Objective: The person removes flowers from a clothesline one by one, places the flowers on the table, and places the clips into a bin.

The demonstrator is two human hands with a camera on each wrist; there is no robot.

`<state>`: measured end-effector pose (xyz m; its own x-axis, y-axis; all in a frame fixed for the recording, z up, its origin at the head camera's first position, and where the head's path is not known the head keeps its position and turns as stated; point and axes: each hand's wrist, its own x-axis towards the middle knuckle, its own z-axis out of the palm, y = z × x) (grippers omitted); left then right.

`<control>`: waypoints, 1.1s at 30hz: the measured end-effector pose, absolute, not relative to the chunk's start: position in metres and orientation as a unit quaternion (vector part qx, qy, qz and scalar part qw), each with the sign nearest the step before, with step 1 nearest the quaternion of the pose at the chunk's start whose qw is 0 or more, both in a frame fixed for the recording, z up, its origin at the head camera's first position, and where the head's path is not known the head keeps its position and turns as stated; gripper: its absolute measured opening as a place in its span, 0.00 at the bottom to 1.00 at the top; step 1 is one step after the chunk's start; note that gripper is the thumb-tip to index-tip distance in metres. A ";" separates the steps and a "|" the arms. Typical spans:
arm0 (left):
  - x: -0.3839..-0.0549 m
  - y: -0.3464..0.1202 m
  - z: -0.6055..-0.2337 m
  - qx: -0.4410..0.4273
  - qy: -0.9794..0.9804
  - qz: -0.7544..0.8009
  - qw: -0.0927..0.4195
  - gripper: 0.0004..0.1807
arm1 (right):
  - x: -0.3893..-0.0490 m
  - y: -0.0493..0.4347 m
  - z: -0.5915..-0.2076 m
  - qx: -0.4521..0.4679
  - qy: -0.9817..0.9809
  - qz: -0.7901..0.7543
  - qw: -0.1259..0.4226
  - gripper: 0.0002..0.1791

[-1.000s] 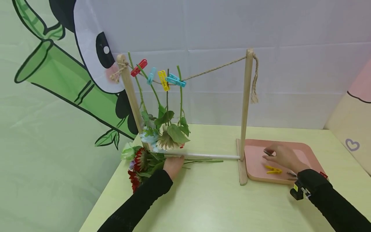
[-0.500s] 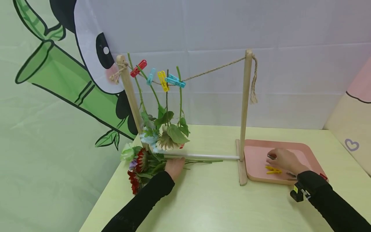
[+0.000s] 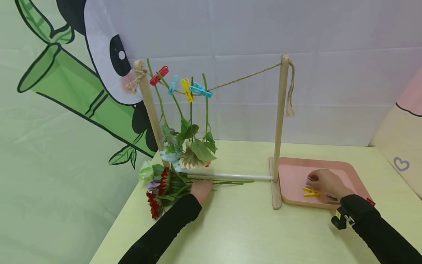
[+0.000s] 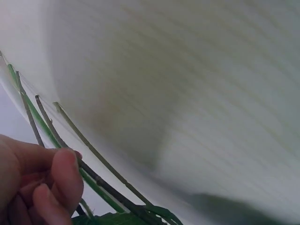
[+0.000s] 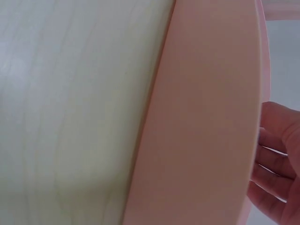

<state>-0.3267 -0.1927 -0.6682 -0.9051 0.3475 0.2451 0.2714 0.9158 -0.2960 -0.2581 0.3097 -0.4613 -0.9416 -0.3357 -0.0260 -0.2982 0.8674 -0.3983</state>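
In the head view my left hand [image 3: 202, 190] holds stems of the flower bunch [image 3: 165, 185], whose red, purple and pale green blooms lie at the table's left. Its curled thumb and fingertips meet around the stems [image 4: 101, 180] in the left wrist view. Over the pink tray [image 3: 296, 165], my right hand [image 3: 328, 182] pinches a small dark clothespin [image 3: 310, 179], mostly covered by the fingers. Near those fingers lie a yellow clothespin [image 3: 311, 192] and a grey one [image 3: 332, 198]. The tray's side wall [image 5: 201, 112] hides the fingertips in the right wrist view.
A wooden frame with two posts [image 3: 279, 121] carries a sagging rope [image 3: 245, 77]. Red, blue and yellow clothespins [image 3: 187, 90] hold several flowers [image 3: 191, 157] upside down at its left half. A white rod [image 3: 244, 177] joins the posts low down. Something red [image 3: 370, 201] shows beside the right wrist.
My right hand has shifted slightly to the right and nearer within the tray, with the dark clothespin still between its fingers. The left hand has edged a little right along the stems.
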 end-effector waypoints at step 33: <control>-0.187 -0.119 -0.431 -0.210 -0.964 0.076 0.146 0.17 | -0.248 0.290 -0.440 -0.193 0.965 -0.167 -0.067 0.16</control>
